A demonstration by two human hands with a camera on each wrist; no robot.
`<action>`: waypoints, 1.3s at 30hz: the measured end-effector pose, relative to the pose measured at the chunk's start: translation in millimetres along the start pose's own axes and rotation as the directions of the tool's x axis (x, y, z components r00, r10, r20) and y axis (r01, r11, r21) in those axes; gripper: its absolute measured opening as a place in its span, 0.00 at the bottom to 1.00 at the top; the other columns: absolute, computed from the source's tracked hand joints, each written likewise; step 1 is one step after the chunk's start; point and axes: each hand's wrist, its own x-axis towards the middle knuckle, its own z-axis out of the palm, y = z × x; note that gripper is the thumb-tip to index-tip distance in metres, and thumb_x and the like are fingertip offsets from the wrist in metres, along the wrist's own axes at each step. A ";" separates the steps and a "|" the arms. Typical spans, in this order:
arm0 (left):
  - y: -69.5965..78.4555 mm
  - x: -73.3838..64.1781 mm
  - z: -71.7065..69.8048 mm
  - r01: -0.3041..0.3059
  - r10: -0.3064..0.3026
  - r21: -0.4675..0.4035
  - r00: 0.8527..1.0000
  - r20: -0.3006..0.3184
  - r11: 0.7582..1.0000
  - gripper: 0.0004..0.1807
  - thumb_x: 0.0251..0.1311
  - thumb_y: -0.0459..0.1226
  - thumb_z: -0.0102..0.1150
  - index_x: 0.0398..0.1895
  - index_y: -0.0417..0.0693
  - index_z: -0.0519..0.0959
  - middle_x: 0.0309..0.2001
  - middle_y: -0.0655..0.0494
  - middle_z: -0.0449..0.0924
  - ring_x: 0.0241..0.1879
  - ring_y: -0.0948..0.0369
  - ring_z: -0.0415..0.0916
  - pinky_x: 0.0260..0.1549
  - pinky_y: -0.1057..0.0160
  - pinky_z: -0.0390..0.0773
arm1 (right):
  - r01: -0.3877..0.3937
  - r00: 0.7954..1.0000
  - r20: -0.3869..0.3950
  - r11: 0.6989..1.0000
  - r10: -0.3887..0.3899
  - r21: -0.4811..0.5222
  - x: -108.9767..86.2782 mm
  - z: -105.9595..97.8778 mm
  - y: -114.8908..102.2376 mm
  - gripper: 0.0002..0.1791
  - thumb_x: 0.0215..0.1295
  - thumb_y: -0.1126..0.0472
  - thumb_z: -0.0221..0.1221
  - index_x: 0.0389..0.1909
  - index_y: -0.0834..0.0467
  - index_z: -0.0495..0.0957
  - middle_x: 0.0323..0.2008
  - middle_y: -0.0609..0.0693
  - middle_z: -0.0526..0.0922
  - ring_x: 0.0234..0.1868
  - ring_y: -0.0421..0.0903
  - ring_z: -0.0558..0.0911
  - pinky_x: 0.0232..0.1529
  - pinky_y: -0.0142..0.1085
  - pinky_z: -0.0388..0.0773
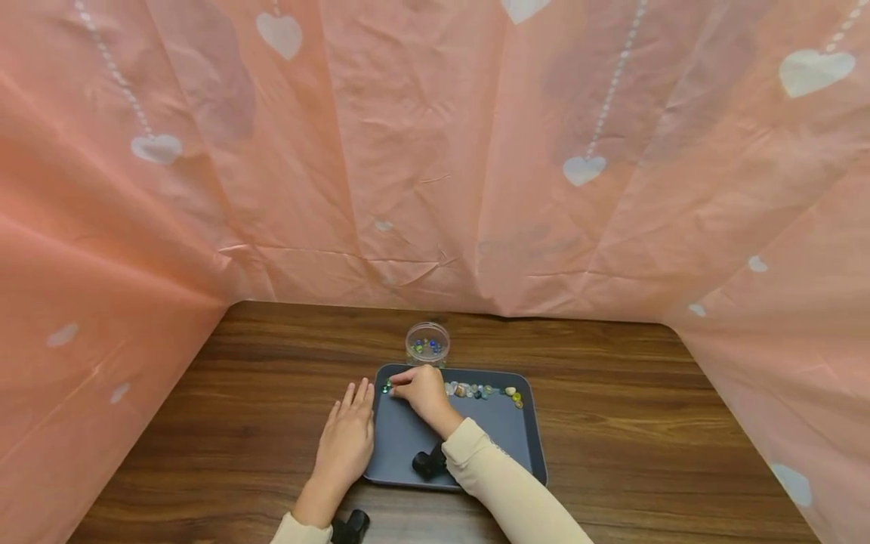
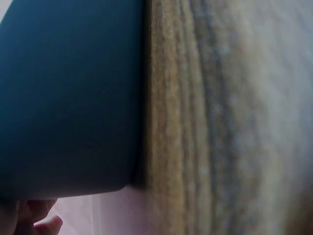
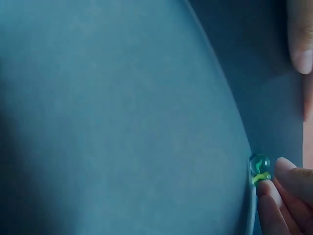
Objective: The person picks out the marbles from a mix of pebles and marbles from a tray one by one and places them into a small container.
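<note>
A dark grey tray (image 1: 401, 446) lies on the table, with a row of glass marbles and pebbles (image 1: 469, 390) along its far side. My left hand (image 1: 347, 438) rests at the tray's left edge, its fingers straight and pointing away from me. At the far left corner my right hand (image 1: 424, 393) reaches down, thumb and fingertips pinching a yellow-green marble (image 3: 262, 177). Against it sits a clear green marble (image 3: 260, 162), by the tray's inner edge. The right hand covers part of the row in the head view.
A round clear container (image 1: 427, 344) holding blue and green marbles stands just beyond the tray. Yellow pebbles (image 1: 517, 397) end the row at the far right corner. Pink curtain (image 1: 435, 189) with hearts surrounds the wooden table (image 1: 632, 423) at the back and sides.
</note>
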 end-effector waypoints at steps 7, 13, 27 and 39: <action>0.1 -0.8 0.7 0.012 -0.012 -0.008 1.000 0.011 1.000 0.25 0.75 0.37 0.43 0.72 0.38 0.66 0.74 0.45 0.63 0.76 0.45 0.57 0.72 0.40 0.59 | 0.044 0.999 -0.013 0.997 -0.045 -0.057 1.6 8.5 -0.7 0.08 0.50 0.65 0.74 0.34 0.60 0.90 0.33 0.53 0.91 0.41 0.50 0.89 0.41 0.39 0.86; 0.4 -0.5 0.1 0.000 0.000 -0.006 1.000 -0.003 1.000 0.25 0.74 0.36 0.44 0.71 0.37 0.66 0.74 0.45 0.64 0.75 0.45 0.58 0.72 0.40 0.60 | 0.088 0.995 -0.025 0.989 -0.091 -0.121 3.3 11.0 -3.6 0.07 0.49 0.66 0.74 0.31 0.59 0.91 0.31 0.52 0.91 0.40 0.49 0.90 0.40 0.38 0.86; 0.7 -0.4 1.4 0.018 -0.018 -0.039 1.000 0.004 0.999 0.25 0.74 0.37 0.44 0.72 0.38 0.66 0.74 0.45 0.63 0.76 0.46 0.56 0.72 0.40 0.59 | 0.087 0.996 0.031 0.990 -0.084 -0.111 3.4 6.7 -3.5 0.07 0.50 0.62 0.74 0.31 0.57 0.91 0.31 0.52 0.91 0.36 0.46 0.89 0.33 0.29 0.83; 1.0 -1.6 -0.2 -0.001 0.000 -0.035 1.000 -0.015 0.999 0.25 0.73 0.35 0.45 0.70 0.36 0.68 0.73 0.43 0.64 0.75 0.44 0.59 0.71 0.40 0.61 | -0.376 0.921 0.271 0.455 0.280 0.807 3.0 -37.1 2.5 0.22 0.67 0.75 0.56 0.61 0.77 0.71 0.44 0.58 0.87 0.40 0.41 0.88 0.50 0.30 0.84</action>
